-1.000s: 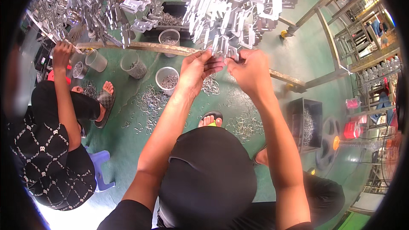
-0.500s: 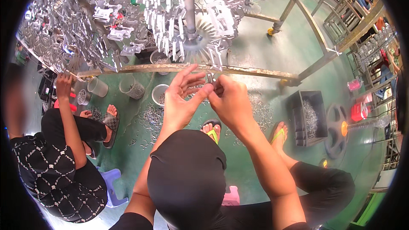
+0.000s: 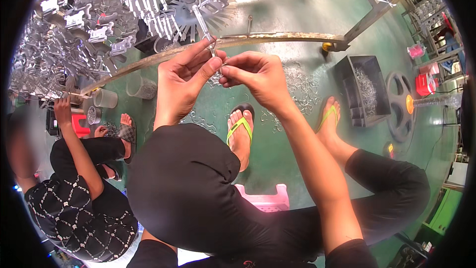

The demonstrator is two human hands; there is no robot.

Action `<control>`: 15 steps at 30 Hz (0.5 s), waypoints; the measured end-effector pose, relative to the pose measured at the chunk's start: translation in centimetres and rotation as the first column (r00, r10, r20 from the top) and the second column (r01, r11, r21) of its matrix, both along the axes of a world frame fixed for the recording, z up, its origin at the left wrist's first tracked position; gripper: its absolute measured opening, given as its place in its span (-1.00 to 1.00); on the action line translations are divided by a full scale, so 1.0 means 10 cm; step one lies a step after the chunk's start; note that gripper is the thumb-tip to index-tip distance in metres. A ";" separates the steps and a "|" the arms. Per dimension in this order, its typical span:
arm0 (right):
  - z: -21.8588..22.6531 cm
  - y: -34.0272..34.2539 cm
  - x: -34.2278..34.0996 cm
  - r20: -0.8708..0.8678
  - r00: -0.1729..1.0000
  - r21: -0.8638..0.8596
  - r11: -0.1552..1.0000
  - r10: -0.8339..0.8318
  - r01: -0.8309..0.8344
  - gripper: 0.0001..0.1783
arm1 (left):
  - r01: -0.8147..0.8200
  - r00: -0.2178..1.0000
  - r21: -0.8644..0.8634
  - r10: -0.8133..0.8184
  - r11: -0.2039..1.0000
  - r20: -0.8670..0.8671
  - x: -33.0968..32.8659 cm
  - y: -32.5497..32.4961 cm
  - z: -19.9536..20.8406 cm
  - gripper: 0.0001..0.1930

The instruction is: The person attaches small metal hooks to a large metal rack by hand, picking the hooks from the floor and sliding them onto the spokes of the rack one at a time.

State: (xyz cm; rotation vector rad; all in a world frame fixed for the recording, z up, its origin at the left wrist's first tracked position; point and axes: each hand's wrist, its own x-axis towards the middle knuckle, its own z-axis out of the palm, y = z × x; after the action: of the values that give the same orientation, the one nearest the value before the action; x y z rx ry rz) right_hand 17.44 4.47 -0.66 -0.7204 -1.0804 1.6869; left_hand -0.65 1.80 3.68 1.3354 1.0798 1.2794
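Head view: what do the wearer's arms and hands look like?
The left hand and right hand are gloveless. Short black sleeves leave the right forearm bare; no watch shows on the right wrist. A black-trousered knee hides much of the left arm.

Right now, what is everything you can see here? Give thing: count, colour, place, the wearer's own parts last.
Metal parts: many, silver, hanging upper left
Metal piece: one, silver, at the hands
Rails: several, worn brown, upper half
Casters: two, yellow, upper right of centre
Curved pieces: many, silver, scattered on floor
Floor: one, green, throughout
Tubs: at least three, translucent, left
Bin: one, dark grey, right, holding metal bits
Round base: one, grey, beside the bin
Box: one, red, far right
Stool: one, pink, lower centre
Co-worker: one, black patterned shirt, left
Trouser legs: two, black, lower half
Feet: two, lime-strapped sandals, centre
Left hand: one, bare, upper centre, holding the metal piece
Right hand: one, bare, close beside it, grip unclear
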 end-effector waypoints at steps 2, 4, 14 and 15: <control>-0.07 0.02 0.05 -0.020 0.998 -0.014 0.998 -0.058 0.058 -0.83 | 0.010 1.000 0.025 -0.011 1.000 0.018 -0.05 -0.01 -0.01 -0.52; -0.32 0.11 0.16 0.170 0.983 -0.004 0.997 -0.069 0.071 -0.84 | 0.027 0.999 0.008 -0.027 1.000 0.017 -0.08 0.00 -0.02 -0.52; -2.54 -0.32 0.16 0.912 0.408 0.050 0.999 -0.042 -0.009 -0.81 | 0.067 0.998 -0.041 -0.067 0.997 0.013 -0.20 -0.02 0.07 -0.44; -2.55 -0.27 0.09 0.919 0.392 0.036 0.998 -0.050 0.043 -0.79 | 0.076 0.997 -0.060 -0.075 0.995 0.020 -0.22 -0.01 0.06 -0.44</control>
State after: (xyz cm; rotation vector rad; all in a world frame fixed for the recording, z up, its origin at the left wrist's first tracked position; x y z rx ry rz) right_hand 18.37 1.73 -26.18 -1.8063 -1.7836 1.1300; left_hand -2.81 1.71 4.29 1.3055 1.0384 1.1920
